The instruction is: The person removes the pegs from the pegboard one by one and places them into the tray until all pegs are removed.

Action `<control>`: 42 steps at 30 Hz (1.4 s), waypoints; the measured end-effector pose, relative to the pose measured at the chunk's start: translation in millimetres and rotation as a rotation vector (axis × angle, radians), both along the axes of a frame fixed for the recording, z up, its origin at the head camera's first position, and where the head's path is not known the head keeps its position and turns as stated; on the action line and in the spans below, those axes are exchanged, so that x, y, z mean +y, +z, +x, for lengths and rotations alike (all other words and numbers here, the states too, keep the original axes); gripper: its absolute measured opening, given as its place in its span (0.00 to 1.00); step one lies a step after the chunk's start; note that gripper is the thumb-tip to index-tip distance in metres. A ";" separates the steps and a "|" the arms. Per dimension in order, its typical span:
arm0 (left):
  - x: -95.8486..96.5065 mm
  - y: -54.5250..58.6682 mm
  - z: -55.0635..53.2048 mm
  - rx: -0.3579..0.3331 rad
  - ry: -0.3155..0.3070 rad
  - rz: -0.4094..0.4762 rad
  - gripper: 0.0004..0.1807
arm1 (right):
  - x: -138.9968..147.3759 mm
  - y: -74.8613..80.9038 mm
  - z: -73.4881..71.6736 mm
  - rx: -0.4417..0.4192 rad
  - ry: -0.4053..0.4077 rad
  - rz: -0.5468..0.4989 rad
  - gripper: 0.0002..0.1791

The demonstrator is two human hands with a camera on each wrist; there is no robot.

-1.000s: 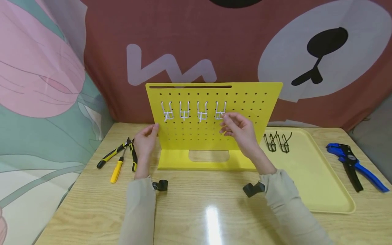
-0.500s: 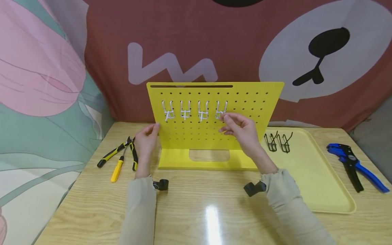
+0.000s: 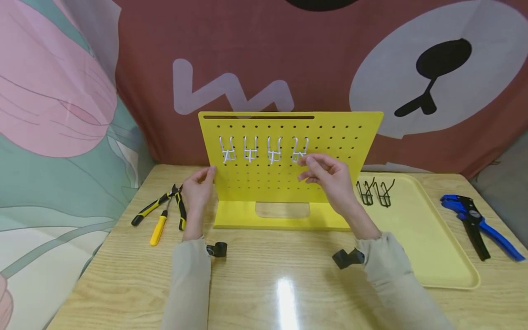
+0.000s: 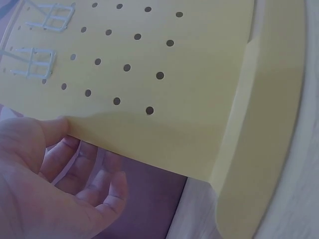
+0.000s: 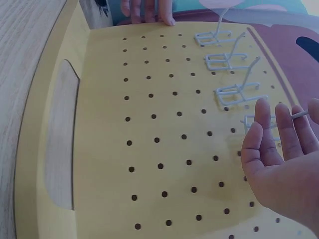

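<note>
A yellow pegboard (image 3: 255, 183) stands upright on its base, with a row of white wire hooks near its top. At its left edge my left hand (image 3: 198, 190) pinches the board, the thumb on the front face and the fingers behind, as the left wrist view (image 4: 65, 174) tells. My right hand (image 3: 332, 181) is at the rightmost white hook (image 3: 299, 149). In the right wrist view its thumb and a finger pinch that hook's prong (image 5: 300, 114); the fingers partly cover the hook. The other white hooks (image 3: 274, 151) hang to the left.
Two black wire hooks (image 3: 383, 195) lie in a pale yellow tray (image 3: 437, 270) at the right. Beyond it lies a blue and black hand tool (image 3: 478, 224). Pliers (image 3: 152, 208) and a yellow-handled screwdriver (image 3: 158, 231) lie at the left. A printed cloth (image 3: 264, 55) hangs behind the board.
My right hand has shifted slightly to the right at the rightmost white hook. The left hand keeps its place on the pegboard's edge.
</note>
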State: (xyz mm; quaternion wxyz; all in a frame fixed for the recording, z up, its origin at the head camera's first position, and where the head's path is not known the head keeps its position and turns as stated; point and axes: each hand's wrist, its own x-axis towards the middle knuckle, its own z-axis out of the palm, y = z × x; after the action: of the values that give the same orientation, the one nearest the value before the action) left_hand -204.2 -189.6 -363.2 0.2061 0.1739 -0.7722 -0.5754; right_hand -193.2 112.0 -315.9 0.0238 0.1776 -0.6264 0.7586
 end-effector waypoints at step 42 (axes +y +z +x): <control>-0.2 -11.4 -4.4 0.102 0.014 -0.110 0.15 | 76.1 -23.3 20.8 -0.053 -0.040 0.042 0.12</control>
State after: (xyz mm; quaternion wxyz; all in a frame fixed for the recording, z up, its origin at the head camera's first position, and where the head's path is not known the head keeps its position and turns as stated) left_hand -208.6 -189.8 -374.7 0.2585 0.1383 -0.7900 -0.5385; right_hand -172.4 188.1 -339.2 0.0186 0.1452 -0.6459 0.7493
